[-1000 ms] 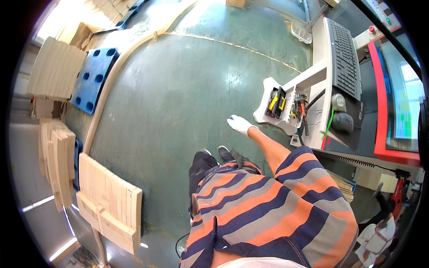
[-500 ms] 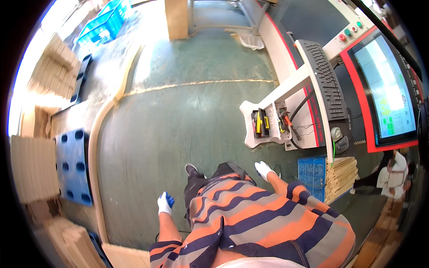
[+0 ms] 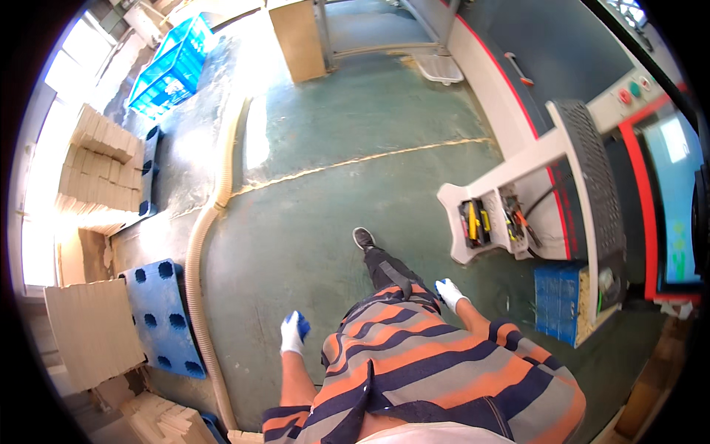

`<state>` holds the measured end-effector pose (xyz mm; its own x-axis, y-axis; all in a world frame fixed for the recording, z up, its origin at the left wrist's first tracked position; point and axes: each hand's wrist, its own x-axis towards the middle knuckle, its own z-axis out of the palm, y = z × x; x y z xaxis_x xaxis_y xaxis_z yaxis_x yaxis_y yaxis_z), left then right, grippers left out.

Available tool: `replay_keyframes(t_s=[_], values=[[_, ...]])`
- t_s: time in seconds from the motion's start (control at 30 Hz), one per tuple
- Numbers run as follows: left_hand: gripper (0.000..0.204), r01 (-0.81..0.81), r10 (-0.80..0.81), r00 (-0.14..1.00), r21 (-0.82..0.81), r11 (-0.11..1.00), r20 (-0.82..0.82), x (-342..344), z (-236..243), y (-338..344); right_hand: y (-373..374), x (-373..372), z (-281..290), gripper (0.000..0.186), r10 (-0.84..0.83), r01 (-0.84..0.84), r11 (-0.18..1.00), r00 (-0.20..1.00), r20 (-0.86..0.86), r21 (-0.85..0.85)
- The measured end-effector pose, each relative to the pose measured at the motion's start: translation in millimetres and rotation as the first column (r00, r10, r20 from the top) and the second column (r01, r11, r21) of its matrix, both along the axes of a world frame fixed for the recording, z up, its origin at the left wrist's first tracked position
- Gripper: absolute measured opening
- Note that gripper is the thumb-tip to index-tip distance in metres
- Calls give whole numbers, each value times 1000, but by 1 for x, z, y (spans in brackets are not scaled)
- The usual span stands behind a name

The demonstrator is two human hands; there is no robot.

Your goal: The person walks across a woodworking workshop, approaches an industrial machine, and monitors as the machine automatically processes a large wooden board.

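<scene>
My left hand [image 3: 294,332], in a white glove with blue on its finger side, hangs over the green floor [image 3: 296,251] left of my body. Its fingers look loosely curled in, and I see nothing in them. Out on the right, my right hand [image 3: 450,294] wears a matching glove, with its fingers stretched forward and nothing visible in them. Neither hand touches anything. Nearest the right hand are a blue crate [image 3: 556,302] and a pale stand [image 3: 462,250] carrying tools [image 3: 477,222]. One shoe [image 3: 363,237] shows ahead of me.
A ribbed hose [image 3: 194,274] runs along the left, beside a blue pallet [image 3: 159,314] and stacked pale boards [image 3: 95,333]. Blue bins [image 3: 166,78] lie farther off. At right are a keyboard [image 3: 592,170], a red-framed screen [image 3: 673,200] and a long machine [image 3: 543,44].
The view has shifted, with the stand and screen now farther right and the left-hand pallet more in view. My shoe has come forward. Both hands stay without anything visible in them.
</scene>
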<state>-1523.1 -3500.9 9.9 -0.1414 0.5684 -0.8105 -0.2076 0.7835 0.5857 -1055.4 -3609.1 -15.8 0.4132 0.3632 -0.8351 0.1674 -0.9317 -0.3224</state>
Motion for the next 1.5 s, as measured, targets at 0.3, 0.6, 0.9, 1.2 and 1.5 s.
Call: replay_keyframes(t_s=[0.3, 0.6, 0.9, 1.2, 1.5], values=[[20, -491, 465, 870, -369, 789, -164, -24, -33, -81, 347, 4, 20, 58, 668, -667, 740, 744, 14, 91], [23, -430, 426, 902, -273, 861, -78, 29, -42, 171, 664, -55, 86, 42, 669, -646, 627, 733, 123, 435], [31, -369, 375, 920, 70, 927, -116, -36, -7, 668, 699, -45, -13, 44, 356, -356, 934, 935, 7, 14], [37, -25, -16, 998, 573, 819, 66, -45, 145, 1085, 873, -78, -4, 37, 25, 6, 978, 988, -150, 206], [21, -10, 4, 999, -184, 983, -32, -69, -45, 1018, 1143, -65, -9, 50, 232, -226, 972, 964, -131, 58]])
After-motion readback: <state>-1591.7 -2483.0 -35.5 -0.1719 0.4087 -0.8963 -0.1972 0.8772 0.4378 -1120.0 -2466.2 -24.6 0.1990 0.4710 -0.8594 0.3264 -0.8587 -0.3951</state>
